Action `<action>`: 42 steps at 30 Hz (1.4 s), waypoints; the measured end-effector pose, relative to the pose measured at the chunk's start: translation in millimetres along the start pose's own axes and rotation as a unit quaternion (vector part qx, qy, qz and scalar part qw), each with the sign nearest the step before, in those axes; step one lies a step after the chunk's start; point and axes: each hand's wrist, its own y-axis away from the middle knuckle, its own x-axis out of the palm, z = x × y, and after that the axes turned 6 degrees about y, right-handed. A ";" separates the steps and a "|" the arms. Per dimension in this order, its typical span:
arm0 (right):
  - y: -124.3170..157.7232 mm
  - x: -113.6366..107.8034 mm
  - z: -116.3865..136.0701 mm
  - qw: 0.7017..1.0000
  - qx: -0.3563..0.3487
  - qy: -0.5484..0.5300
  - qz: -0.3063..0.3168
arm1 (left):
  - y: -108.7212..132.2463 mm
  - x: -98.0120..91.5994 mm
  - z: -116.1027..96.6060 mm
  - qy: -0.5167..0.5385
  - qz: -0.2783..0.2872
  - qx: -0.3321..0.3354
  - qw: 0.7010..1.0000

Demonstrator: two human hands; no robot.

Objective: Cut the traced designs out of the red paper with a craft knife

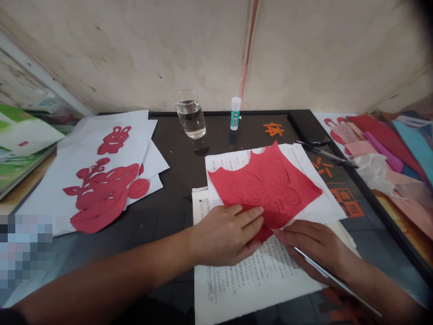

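Observation:
A red sheet of paper [282, 183] with a butterfly drawn on it in dark lines lies over white printed sheets [326, 205] and an open book page [233, 291]. My left hand [226, 234] rests on its lower left edge, fingers stretched out and pressing it down. Pinched in my right hand [314, 246] is a slim silver craft knife [333, 277], its handle slanting back to the lower right. Its fine tip meets the red paper near the lower edge, close to my left fingertips. My left palm covers part of the paper's lower edge.
White sheets with red paper cutouts [101, 194] lie on the left. At the back stand a glass of water [191, 117] and a glue stick [235, 115]. A pen [328, 153] and a pile of coloured paper [382, 140] are on the right. Green books [23, 153] sit far left.

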 end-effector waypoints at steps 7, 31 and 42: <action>2.0 -5.6 -1.8 1.000 0.007 -0.015 0.011 | -0.2 0.2 0.6 0.014 0.031 -0.006 0.999; 8.1 -24.1 -16.7 0.995 -0.008 -0.049 0.092 | -2.1 -2.3 1.9 0.017 0.014 0.005 1.000; 7.5 -28.9 -20.0 0.992 0.015 -0.072 0.107 | -1.6 -4.8 6.7 0.006 0.040 0.018 0.999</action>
